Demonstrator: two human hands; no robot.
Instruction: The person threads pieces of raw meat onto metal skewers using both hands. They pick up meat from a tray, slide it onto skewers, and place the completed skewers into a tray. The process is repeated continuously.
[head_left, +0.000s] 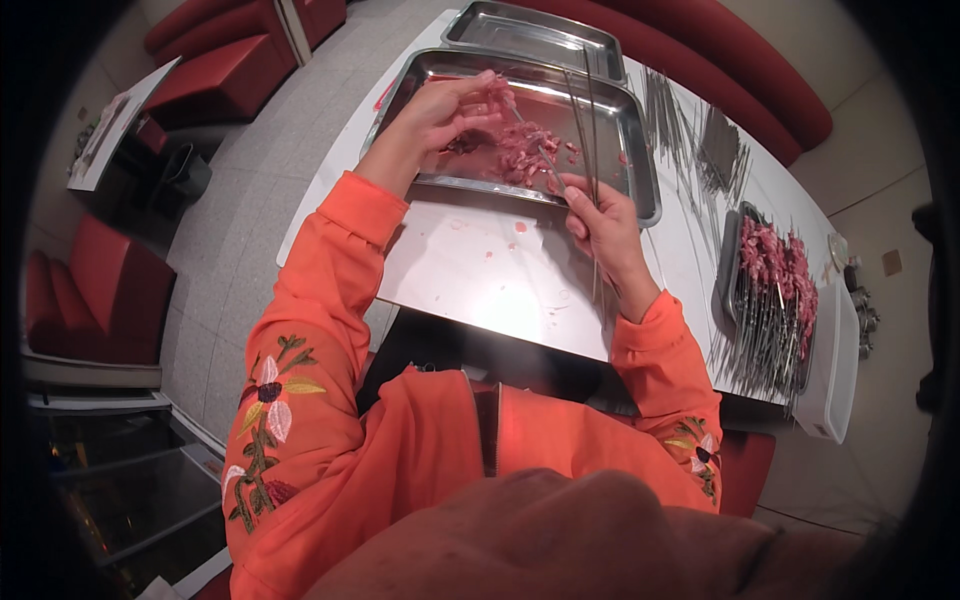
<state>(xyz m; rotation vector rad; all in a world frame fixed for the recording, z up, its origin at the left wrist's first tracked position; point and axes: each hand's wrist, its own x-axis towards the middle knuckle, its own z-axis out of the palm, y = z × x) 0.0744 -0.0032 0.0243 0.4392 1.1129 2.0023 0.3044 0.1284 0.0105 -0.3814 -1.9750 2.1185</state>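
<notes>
My left hand (454, 112) pinches raw meat pieces (500, 91) at the tip of a metal skewer (551, 165), above the left part of a steel tray (637, 142). In my right hand (600, 217) are the skewer's lower part and several more thin metal skewers (591, 120), which stick up past the fingers. Between the hands, a heap of chopped raw meat (525, 154) lies in the tray, with reddish liquid around it. Small meat bits are scattered to the heap's right. Part of the heap is hidden behind the skewer.
Another steel tray (540, 37) lies behind the first. Loose metal skewers (664, 112) and a skewer bundle (720, 154) lie right on the white table (480, 274). Further right are loaded meat skewers (776, 262) on a tray and a white plastic bin (832, 367) at the edge.
</notes>
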